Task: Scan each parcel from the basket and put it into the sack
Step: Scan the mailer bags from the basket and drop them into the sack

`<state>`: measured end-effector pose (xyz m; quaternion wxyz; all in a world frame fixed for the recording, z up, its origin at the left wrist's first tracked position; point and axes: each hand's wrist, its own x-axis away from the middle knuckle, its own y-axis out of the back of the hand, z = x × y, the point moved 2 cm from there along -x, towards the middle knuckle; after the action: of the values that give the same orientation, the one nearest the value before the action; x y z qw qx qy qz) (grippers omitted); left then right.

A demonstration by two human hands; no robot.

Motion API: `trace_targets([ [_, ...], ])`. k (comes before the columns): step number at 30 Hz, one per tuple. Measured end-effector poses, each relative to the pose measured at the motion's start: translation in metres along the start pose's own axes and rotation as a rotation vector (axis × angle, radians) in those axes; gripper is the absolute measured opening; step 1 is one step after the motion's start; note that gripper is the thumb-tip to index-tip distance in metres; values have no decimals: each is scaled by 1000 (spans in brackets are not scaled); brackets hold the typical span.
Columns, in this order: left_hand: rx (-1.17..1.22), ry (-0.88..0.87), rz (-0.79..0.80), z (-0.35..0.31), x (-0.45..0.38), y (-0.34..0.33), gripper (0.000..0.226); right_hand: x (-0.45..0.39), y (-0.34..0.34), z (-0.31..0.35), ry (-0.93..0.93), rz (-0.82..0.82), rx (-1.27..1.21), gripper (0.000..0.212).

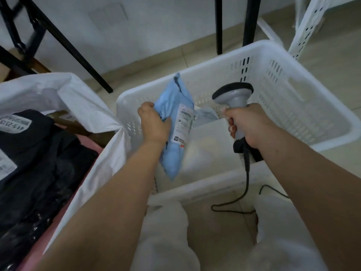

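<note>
My left hand (153, 123) grips a light blue parcel (175, 122) by its left edge and holds it upright over the white basket (293, 106); its white shipping label faces right. My right hand (248, 126) is closed around the handle of a grey barcode scanner (234, 94), just right of the parcel, with the scanner head above the basket. A pale translucent parcel (211, 145) and another bluish one (207, 116) lie in the basket. The white sack (78, 98) stands open at the left, with black parcels (39, 153) inside.
The scanner's black cable (247, 184) hangs down over the basket's near rim and loops on the floor between my white-clad knees. Black table legs (250, 20) and a white shelf frame (312, 22) stand behind the basket. A black frame stands at the far left.
</note>
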<state>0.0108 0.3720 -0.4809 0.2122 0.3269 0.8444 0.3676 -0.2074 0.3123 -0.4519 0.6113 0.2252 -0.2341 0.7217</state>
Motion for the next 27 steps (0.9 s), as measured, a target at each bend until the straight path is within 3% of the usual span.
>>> trace_targets([
  [2,93,8,-41,-10,13,21,45,19,5,4,42,-4,-42,20],
  [6,246,55,26,-33,48,59,26,60,15,20,114,11,-184,20],
  [10,603,174,87,-42,61,79,30,89,16,34,193,78,-223,21],
  [13,720,258,125,-39,62,80,27,101,15,40,259,134,-135,17],
  [18,645,346,111,-25,52,65,12,105,15,52,305,233,88,16],
  [27,617,376,10,-31,44,38,28,97,18,60,243,243,196,21],
])
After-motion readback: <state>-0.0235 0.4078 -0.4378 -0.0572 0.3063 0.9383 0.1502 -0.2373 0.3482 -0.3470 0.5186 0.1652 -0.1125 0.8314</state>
